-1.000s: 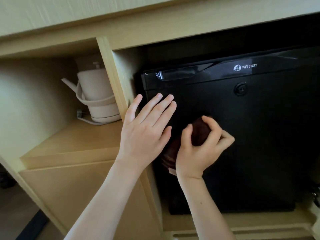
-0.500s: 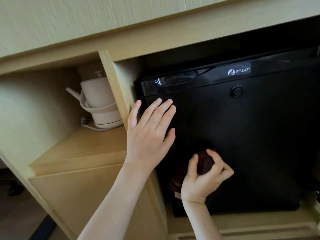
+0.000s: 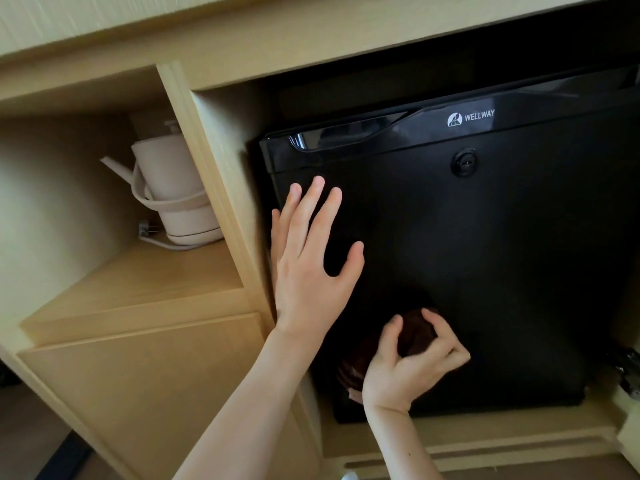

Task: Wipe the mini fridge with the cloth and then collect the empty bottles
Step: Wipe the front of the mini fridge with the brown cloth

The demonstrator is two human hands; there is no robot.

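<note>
right hand (image 3: 408,362) nearest the camera, forearm coming up from the bottom edge. fingers curled tight around a bunched dark brown cloth (image 3: 415,332); part of the cloth spills out to the left of the wrist and below the thumb. cloth pressed against the lower part of the black mini fridge (image 3: 485,254) door, just above the door's bottom edge.

left hand (image 3: 311,265) up and to the left of the right hand, apart from it. palm flat on the fridge door near its left edge, fingers spread wide and pointing up, thumb out to the right. holding nothing. its wrist crosses the wooden upright (image 3: 221,188) that stands just left of the fridge.

above the left fingertips: the glossy recessed handle strip (image 3: 346,138) along the door top. up and right of both hands: round keyhole (image 3: 465,163), and above that a white logo reading "wellway" (image 3: 471,117).

left of the left hand, beyond the upright: open shelf (image 3: 138,278) with a pale beige kettle (image 3: 173,195) on its base, spout pointing left, cord and plug lying beside it. closed cabinet panel (image 3: 156,393) under that shelf.

wooden cabinet top (image 3: 311,39) spans farthest above the fridge.
</note>
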